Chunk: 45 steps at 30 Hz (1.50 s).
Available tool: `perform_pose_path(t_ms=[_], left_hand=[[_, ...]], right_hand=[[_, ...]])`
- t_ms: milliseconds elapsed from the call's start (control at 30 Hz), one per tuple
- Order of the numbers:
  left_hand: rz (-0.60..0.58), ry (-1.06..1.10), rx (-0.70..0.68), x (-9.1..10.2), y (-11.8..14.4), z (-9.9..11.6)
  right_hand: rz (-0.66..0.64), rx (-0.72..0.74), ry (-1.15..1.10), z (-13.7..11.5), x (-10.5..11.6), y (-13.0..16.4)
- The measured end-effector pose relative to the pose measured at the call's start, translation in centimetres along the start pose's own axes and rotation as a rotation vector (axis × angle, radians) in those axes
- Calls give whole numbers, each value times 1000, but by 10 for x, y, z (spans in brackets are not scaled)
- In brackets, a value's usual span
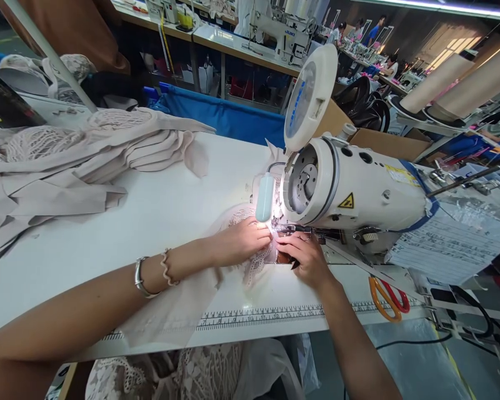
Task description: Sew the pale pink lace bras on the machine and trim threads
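Left hand: the left hand (242, 240) lies palm down, fingers loosely curled and pressed on the lace fabric piece (250, 261), just left of the needle area.
Right hand: the right hand (304, 256) rests on the same fabric, fingers bent and pinching its edge under the machine head; whether it fully grips cannot be told.
Fabric: pale beige lace, lit by the lamp (265, 196), lying between and beneath both hands.
Surface: a white sewing table (158, 216) with a printed ruler (266, 316) along its near edge; orange-handled scissors (388, 299) lie to the right.
Machine: a white industrial sewing machine (350, 189) stands right of the hands.
Far left: a heap of beige garments (66, 161).
Room: rows of sewing stations recede at the far side.
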State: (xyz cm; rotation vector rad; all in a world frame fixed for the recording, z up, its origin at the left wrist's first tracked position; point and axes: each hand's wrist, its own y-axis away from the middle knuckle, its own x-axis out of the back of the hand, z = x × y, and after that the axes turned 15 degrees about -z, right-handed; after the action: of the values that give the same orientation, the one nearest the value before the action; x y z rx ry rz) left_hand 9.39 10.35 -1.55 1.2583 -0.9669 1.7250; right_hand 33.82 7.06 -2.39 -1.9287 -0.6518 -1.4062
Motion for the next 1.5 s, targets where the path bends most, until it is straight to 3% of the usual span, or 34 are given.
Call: perform_pose_path(t_ms=[100,400,600,867,1367,1433,1500], left_hand=[[-65,-21,-25,3,0,1],[-110,-75,99,4,0,7],[-37,-84,125,-4,-1,8],[26,-155,-29,-1,2,6],[-41,-368,242,-8,2,9],[-10,-350,226,-8,2,9],[17,-280,123,-6,2,10]], right_hand=[[7,14,-7,-1,2,0],[-13,-20,59,2,-2,0],[25,19,86,0,-3,-1],[97,68,93,-6,2,-5],[61,15,96,-2,-2,-3],[70,14,97,-3,-2,-3],[75,21,90,-3,-2,-4]])
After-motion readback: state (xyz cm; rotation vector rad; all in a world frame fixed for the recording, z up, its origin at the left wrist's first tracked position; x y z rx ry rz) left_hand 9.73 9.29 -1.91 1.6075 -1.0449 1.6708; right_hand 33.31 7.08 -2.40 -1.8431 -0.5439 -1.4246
